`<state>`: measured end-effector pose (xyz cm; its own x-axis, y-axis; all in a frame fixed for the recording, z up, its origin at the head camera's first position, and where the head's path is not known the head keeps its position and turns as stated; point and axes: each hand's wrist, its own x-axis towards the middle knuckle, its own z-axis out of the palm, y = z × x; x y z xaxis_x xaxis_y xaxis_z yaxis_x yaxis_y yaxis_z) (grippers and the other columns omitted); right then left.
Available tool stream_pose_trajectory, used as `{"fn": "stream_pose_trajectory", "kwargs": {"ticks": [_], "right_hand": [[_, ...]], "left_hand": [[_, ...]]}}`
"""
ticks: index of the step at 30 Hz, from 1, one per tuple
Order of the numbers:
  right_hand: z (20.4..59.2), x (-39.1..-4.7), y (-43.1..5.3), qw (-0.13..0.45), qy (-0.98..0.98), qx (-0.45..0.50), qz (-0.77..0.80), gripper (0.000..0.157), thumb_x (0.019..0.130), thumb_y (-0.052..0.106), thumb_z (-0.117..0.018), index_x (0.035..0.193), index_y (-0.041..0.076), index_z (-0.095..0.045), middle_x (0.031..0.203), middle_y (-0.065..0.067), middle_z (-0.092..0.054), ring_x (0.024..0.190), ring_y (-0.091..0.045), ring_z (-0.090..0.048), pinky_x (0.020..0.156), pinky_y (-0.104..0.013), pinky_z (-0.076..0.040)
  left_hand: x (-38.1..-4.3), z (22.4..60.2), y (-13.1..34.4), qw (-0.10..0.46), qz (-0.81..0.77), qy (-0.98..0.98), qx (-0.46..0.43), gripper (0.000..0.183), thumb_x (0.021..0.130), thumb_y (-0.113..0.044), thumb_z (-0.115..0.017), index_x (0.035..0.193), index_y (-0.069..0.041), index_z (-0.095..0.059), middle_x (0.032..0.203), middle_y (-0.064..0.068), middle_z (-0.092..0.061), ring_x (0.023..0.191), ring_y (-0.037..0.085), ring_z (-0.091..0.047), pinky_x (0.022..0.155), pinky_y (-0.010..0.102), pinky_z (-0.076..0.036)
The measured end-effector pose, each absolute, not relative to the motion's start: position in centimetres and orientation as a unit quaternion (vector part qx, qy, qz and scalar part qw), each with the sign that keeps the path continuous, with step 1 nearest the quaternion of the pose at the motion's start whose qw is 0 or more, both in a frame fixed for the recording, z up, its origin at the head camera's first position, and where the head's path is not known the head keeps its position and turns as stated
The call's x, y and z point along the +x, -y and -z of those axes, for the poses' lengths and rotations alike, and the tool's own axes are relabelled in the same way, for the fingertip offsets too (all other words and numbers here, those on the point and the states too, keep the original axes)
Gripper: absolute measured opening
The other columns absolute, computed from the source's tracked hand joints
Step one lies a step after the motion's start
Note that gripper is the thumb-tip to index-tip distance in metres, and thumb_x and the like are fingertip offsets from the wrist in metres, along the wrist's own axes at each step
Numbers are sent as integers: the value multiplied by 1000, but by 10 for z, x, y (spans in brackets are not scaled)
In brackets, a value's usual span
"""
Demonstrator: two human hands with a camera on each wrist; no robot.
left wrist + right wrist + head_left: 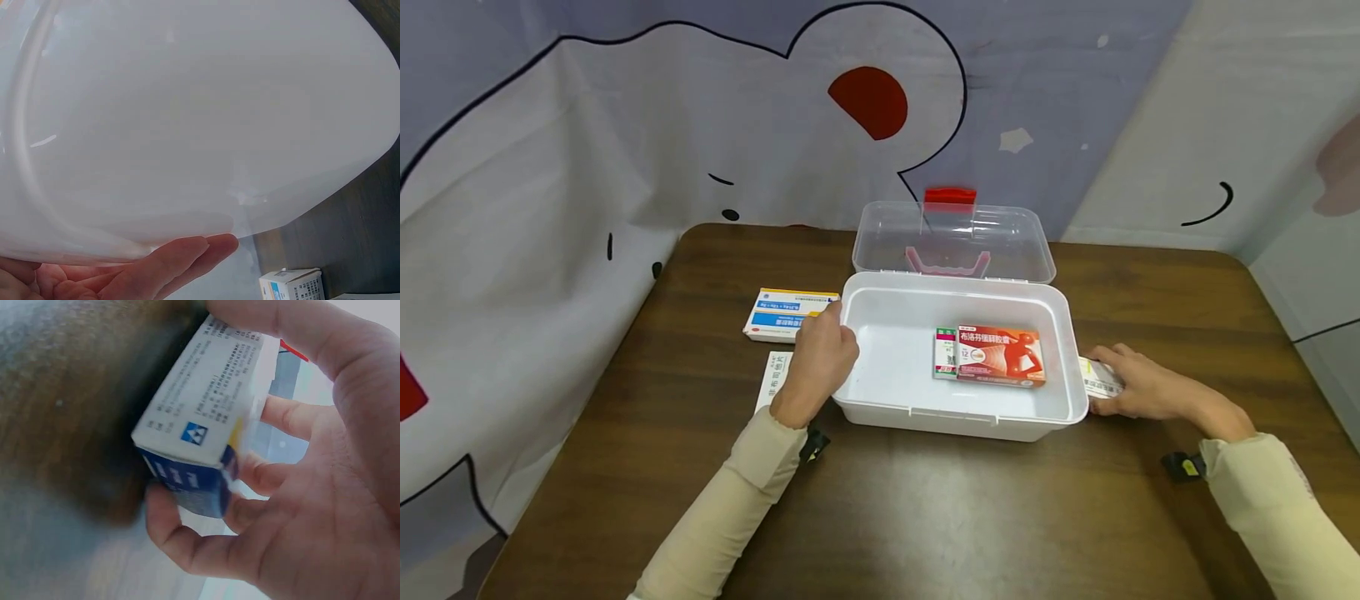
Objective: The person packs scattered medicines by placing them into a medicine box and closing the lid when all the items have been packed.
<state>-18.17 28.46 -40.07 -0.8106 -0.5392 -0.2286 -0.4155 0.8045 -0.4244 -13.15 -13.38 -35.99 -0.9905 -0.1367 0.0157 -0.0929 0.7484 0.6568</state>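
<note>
Brown tabletop (925, 517) before a printed cloth backdrop (625, 142); on it a white container (887, 350), clear lid (1018, 242) laid open behind; already inside, side by side — an orange-red carton (1000, 356) and a narrow green-and-white carton (945, 353); just outside the right end, low by the table, a white carton (1100, 377) gripped between thumb and fingers of the right hand (1150, 387); left hand (820, 354) gripping the container's left rim; beyond it, on the table, a blue-and-white carton (775, 319) and a pale carton (772, 375), both partly hidden; two in, three out — perhaps short of halfway, by that count.
</note>
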Motion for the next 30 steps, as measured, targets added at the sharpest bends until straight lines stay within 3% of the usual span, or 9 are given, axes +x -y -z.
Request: {"fn": "stream_pose_trajectory", "kwargs": {"ticks": [8,17,30], "right_hand": [[384,-179,-284,182,-933,-256,176,67,70,38,-77,121,4,-49,100,-12,-52,78,-18,-49,63,-28,-40],[365,-177,-283,178,-935,-256,168,70,69,41,-77,122,6,-47,100,-12,-52,78,-17,-50,63,-29,-41],[333,-174,-281,140,-943,-266,140,68,70,34,-78,123,4,-47,99,-12,-52,77,-16,-49,62,-27,-41]], "left_hand": [[-132,359,134,31,346,936,60,35,89,-6,-44,123,4,-49,116,22,-58,103,30,-59,84,44,-49],[-132,359,133,33,349,935,60,35,89,-5,-44,122,5,-49,117,22,-58,102,29,-59,84,44,-49],[-131,360,134,34,350,935,55,37,89,-6,-43,124,5,-48,117,23,-58,103,29,-59,83,44,-49]]}}
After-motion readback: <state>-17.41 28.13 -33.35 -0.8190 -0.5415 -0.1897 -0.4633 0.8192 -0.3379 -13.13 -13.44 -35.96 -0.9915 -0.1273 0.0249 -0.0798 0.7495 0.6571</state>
